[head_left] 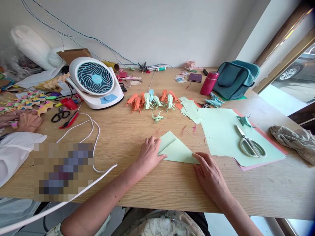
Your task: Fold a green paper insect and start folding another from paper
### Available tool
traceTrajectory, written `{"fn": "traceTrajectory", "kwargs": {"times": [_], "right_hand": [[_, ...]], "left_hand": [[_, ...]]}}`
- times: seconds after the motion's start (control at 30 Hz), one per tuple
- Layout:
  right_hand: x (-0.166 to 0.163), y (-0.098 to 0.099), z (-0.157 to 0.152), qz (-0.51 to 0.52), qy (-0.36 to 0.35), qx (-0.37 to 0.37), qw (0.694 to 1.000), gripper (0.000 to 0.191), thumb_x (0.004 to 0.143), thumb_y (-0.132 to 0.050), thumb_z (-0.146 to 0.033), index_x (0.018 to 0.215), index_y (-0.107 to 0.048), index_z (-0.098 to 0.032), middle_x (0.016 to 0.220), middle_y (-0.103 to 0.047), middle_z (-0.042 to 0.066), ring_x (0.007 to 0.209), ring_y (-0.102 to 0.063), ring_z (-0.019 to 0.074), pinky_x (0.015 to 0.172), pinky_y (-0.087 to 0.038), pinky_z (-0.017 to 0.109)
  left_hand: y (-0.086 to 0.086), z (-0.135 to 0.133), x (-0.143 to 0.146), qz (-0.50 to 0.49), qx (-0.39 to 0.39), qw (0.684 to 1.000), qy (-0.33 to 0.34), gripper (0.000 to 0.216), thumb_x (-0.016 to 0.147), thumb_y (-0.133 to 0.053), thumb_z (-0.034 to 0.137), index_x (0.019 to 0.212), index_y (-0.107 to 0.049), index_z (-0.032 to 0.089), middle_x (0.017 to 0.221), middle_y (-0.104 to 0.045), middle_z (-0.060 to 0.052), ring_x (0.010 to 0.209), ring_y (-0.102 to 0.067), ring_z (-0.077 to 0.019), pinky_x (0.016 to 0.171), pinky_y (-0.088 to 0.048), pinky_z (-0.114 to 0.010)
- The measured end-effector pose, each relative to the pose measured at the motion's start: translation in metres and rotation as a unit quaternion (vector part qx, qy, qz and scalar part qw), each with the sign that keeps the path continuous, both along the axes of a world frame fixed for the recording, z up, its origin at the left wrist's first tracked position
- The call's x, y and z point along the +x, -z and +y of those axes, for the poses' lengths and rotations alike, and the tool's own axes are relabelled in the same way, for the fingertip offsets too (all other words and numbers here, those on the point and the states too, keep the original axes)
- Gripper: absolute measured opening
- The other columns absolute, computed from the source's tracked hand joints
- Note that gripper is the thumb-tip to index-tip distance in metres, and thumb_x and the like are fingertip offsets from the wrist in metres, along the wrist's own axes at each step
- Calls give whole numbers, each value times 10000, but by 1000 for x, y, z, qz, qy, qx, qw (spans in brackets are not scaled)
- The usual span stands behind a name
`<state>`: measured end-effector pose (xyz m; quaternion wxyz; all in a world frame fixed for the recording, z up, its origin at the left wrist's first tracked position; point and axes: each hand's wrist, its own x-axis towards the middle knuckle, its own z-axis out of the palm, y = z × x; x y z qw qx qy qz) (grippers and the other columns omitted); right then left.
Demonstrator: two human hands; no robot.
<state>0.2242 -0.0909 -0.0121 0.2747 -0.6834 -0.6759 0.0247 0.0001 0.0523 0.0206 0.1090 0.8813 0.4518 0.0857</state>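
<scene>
Stretching rightward from the left hand [149, 151], fingers clamped on it, the paper [181, 151] meets the right hand [212, 175], whose pinch is unclear.

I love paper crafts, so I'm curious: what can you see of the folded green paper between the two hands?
The folded green paper is pale, plain and matte-looking, roughly triangular, its peak pointing away from the person. A slanting edge splits its visible face in two. It appears to lie flat on the wooden table. The left hand touches its left side, the right hand its right corner.
</scene>
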Motion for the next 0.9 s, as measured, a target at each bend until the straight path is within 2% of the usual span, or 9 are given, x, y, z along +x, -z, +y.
{"fn": "traceTrajectory", "kwargs": {"times": [0.13, 0.23, 0.33, 0.43, 0.53, 0.67, 0.8, 0.9], "right_hand": [[-5, -5, -3, 45, 50, -22, 998, 322, 937, -504, -236, 1258, -525, -254, 1176, -599, 93, 1052, -627, 256, 857, -549, 407], [-8, -9, -4, 92, 79, -61, 991, 333, 911, -517, -260, 1244, -533, -268, 1118, -608, 78, 860, -670, 227, 725, -562, 381], [-11, -13, -5, 137, 76, -100, 983, 365, 889, -534, -271, 1253, -517, -273, 1031, -631, 51, 625, -630, 170, 599, -535, 342], [-19, -14, -7, 159, 49, -143, 976, 408, 881, -549, -256, 1283, -480, -279, 882, -653, 0, 583, -612, 162, 568, -515, 311], [-32, -12, -11, 127, 28, -154, 979, 429, 874, -565, -250, 1290, -466, -275, 831, -649, -16, 644, -646, 181, 578, -516, 305], [-54, -7, -20, 42, 1, -120, 992, 457, 842, -610, -241, 1281, -485, -272, 977, -641, 31, 803, -688, 216, 627, -541, 319], [-70, -5, -27, 9, -26, -91, 995, 420, 860, -608, -227, 1265, -499, -254, 938, -615, 33, 761, -664, 204, 613, -542, 311], [-77, -6, -28, -45, -43, -52, 997, 322, 893, -609, -259, 1206, -545, -219, 890, -589, 46, 745, -625, 210, 631, -542, 327]], "left_hand": [[14, 0, -3, -25, 15, 1000, -4, 590, 779, -780, 397, 1273, -511, 220, 1307, -528, -110, 1182, -497, -310, 983, -458, -455], [24, 4, -8, -62, 17, 998, 2, 644, 793, -768, 372, 1346, -464, 243, 1396, -481, -120, 1269, -466, -320, 1034, -430, -478], [30, 10, -13, -89, 49, 995, -6, 717, 805, -756, 391, 1412, -411, 228, 1447, -445, -151, 1327, -430, -335, 1076, -391, -498], [34, 14, -17, -96, 87, 991, -29, 721, 833, -725, 415, 1435, -391, 199, 1449, -450, -175, 1353, -410, -346, 1085, -371, -509], [36, 17, -19, -96, 101, 989, -44, 653, 871, -678, 408, 1420, -409, 177, 1435, -473, -180, 1336, -431, -341, 1074, -382, -502], [37, 20, -21, -116, 101, 987, -55, 582, 887, -660, 350, 1390, -429, 170, 1389, -515, -162, 1288, -472, -314, 1067, -402, -477], [37, 21, -23, -137, 104, 983, -62, 526, 887, -656, 293, 1358, -447, 188, 1338, -545, -134, 1249, -494, -290, 1066, -411, -449], [35, 21, -23, -153, 103, 980, -74, 463, 881, -647, 231, 1311, -482, 188, 1262, -572, -120, 1200, -512, -279, 1048, -426, -430]]}}
